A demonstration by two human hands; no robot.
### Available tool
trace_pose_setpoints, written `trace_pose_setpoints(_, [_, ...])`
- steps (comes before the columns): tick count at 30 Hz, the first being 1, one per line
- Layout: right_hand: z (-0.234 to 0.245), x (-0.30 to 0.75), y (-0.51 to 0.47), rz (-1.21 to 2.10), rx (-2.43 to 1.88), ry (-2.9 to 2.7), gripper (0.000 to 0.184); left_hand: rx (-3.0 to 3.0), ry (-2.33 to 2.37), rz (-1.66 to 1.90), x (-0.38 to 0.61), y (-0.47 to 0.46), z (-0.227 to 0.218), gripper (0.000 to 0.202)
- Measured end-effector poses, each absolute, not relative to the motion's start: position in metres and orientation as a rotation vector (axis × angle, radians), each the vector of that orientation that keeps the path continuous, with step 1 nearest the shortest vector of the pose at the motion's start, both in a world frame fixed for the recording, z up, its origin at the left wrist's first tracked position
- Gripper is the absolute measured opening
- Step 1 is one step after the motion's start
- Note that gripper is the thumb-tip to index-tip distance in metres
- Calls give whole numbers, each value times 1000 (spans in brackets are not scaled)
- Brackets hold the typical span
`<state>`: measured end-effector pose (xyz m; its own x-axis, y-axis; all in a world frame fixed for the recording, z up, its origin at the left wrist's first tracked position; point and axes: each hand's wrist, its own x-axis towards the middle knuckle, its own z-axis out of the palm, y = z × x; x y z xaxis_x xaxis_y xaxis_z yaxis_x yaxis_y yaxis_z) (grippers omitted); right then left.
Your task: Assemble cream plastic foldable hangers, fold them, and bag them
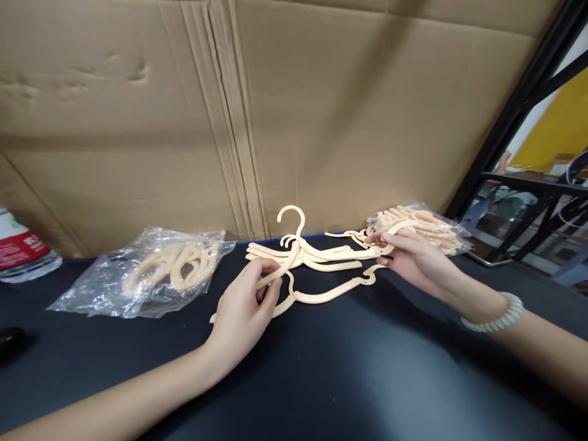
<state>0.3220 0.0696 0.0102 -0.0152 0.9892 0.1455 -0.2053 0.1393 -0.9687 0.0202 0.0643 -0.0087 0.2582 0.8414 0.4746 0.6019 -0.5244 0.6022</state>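
Observation:
A cream plastic clothes hanger (299, 228) is raised off the dark table, its hook pointing up. My left hand (245, 306) is closed around its left arm, thumb and fingers pinching it. At the right end of the hanger, my right hand (413, 260) pinches the tip, where a curved cream piece also shows; whether that piece is joined on is unclear. Just below lies another hanger (328, 297), partly covered by my left hand. More folded hanger parts (331, 265) are stacked behind the raised one.
A clear bag (151, 269) with cream curved parts lies at left. Another clear bag (441, 229) of such parts sits at back right. A red-labelled bottle (27, 248) stands far left. Cardboard (344, 110) walls the back, and a black metal rack (514, 116) rises on the right.

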Motion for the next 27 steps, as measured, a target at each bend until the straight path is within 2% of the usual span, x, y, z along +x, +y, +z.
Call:
trace_pose_setpoints(11, [27, 336, 70, 1135, -859, -1140, 17, 2386, 1305, 1230, 14, 62, 3, 9])
trace_pose_setpoints(19, [26, 341, 70, 1105, -897, -1243, 14, 2604, 1454, 1011, -14, 35, -2, 13])
trace_pose_setpoints(27, [23, 337, 69, 664, -1180, -1468, 15, 2783, 1393, 941, -28, 20, -6, 15])
